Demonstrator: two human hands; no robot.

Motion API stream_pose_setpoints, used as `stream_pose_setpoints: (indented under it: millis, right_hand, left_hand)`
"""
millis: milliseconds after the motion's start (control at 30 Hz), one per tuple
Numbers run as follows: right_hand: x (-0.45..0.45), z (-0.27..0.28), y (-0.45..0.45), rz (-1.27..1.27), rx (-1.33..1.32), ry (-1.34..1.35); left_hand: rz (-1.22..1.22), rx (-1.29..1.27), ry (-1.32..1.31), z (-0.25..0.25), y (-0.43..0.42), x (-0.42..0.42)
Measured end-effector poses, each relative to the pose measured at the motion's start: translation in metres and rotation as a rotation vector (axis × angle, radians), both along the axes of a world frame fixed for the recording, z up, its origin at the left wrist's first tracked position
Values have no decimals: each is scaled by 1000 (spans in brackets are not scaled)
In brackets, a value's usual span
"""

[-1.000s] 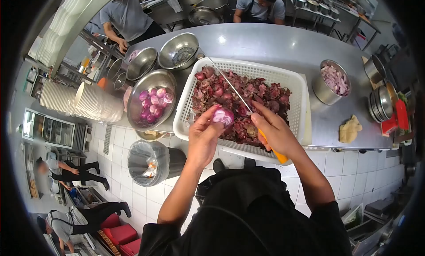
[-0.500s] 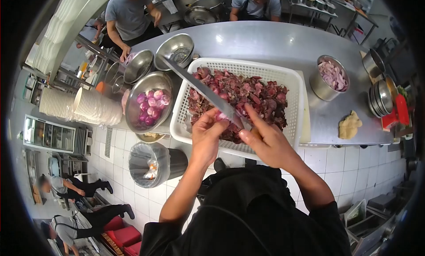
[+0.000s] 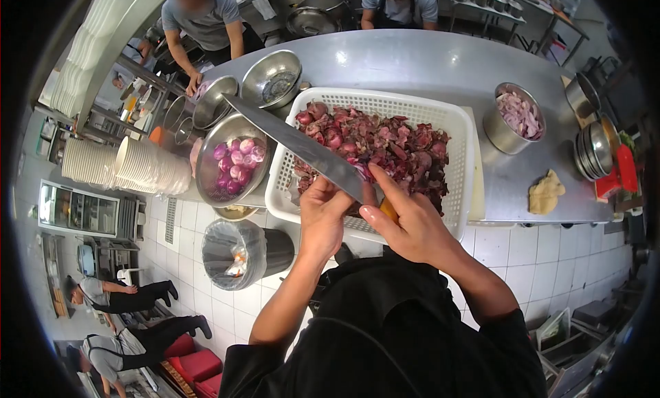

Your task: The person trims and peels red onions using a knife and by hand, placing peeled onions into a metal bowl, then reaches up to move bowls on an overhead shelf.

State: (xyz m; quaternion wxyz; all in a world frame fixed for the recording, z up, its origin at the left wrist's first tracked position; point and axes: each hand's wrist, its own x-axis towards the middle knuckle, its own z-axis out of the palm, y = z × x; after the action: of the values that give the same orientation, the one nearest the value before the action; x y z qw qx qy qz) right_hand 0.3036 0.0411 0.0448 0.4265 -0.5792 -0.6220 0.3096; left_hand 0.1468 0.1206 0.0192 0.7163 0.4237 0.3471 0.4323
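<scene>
My right hand (image 3: 416, 226) is closed around a large knife, whose orange-yellow handle (image 3: 388, 209) shows under the fingers. The broad blade (image 3: 295, 143) points up and left across a white perforated basket (image 3: 454, 123). My left hand (image 3: 323, 216) is closed, its fingertips pinched by the blade's lower edge. A small red onion (image 3: 363, 169) shows purple just beyond the blade by the fingertips, mostly hidden. Below both hands, the basket holds unpeeled red onions (image 3: 333, 138) and loose dry skins (image 3: 405, 147). Peeled onions (image 3: 234, 165) lie in a steel bowl (image 3: 206, 181) to the left.
Steel bowls (image 3: 271, 78) stand at the back left of the metal table (image 3: 412, 57). To the right are a pot (image 3: 509, 140) of cut onion pieces and a crumpled yellowish cloth (image 3: 546, 191). A lined bin (image 3: 234, 253) stands on the floor. Co-workers (image 3: 206, 26) are across the table.
The knife blade has swung lower and further left, now covering most of the onion at my left fingertips. My right hand has shifted slightly down. A co-worker across the table leans differently.
</scene>
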Motion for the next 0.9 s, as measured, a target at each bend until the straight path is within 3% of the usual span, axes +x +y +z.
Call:
stream_pose_setpoints:
  millis: [133,333,433,467,700,900]
  right_hand:
    - [0,4,1,-22,-120,51]
    - [5,-2,3,-26,-27,168]
    - [28,5,7,46,-509,680]
    - [32,-2,8,108,-470,717]
    - [36,2,8,58,-502,669]
    - [27,7,-1,9,-456,622]
  left_hand:
    - [-44,76,-27,-11,4,-5]
    - [-76,115,-102,-12,9,-11]
    - [-193,76,-153,-3,9,-19]
    - [-223,64,-178,-10,12,-22]
    - [-240,-263,-446,-9,18,-20]
    - [-209,-133,-318,-10,12,-19]
